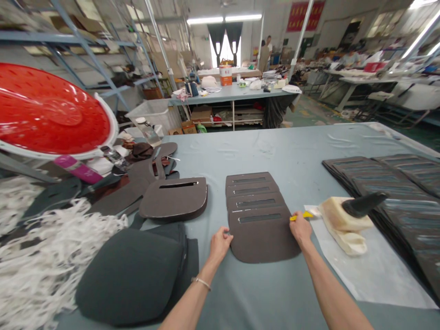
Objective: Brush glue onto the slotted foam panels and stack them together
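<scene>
Several dark brown slotted flat pieces [256, 201] lie overlapped in a row on the grey table [275, 151]. My left hand [220, 243] has its fingers closed on the left edge of the nearest piece [263, 236]. My right hand [300, 228] rests at that piece's right edge and grips a small yellow tool [304, 215]. A single slotted piece [175, 198] sits on a stack to the left.
A cream glue pot with a dark brush [350, 220] stands on a white sheet [371, 270] at right. Rows of dark slotted pieces [395, 183] lie far right. Dark pads [134, 275], white strips [41, 256] and a red basin [48, 110] crowd the left.
</scene>
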`<action>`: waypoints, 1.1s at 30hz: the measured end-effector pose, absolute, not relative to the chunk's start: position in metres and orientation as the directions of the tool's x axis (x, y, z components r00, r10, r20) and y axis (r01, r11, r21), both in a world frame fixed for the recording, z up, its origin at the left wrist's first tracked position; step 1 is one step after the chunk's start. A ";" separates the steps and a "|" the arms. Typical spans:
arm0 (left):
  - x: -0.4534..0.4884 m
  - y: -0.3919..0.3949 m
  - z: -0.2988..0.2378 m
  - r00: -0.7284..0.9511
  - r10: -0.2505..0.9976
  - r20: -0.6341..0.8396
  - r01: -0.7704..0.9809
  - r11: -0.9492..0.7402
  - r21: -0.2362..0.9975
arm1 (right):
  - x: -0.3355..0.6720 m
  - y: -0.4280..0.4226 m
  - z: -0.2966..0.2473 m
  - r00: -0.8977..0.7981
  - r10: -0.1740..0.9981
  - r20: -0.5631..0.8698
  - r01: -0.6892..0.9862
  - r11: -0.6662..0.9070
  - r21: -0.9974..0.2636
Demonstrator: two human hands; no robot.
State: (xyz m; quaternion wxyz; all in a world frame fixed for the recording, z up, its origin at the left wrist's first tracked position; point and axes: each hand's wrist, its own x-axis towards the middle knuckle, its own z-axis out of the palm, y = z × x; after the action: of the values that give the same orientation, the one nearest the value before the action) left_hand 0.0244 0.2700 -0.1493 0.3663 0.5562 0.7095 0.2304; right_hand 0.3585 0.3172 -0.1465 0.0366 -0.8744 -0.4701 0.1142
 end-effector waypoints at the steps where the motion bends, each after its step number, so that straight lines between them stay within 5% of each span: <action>1: 0.025 0.270 -0.150 -0.116 0.956 -0.269 0.621 0.281 0.732 | 0.359 0.317 -0.146 0.533 0.832 -0.156 0.814 -0.554 -0.176; 33: 0.030 0.275 -0.156 -0.127 0.943 -0.308 0.692 0.307 0.654 | 0.352 0.312 -0.135 0.550 0.822 -0.151 0.799 -0.570 -0.191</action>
State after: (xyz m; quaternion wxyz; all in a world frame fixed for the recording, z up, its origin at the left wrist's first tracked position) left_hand 0.0295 0.2745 -0.1556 0.3494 0.5606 0.7289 0.1798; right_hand 0.3522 0.3123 -0.1347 0.0498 -0.8789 -0.4611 0.1121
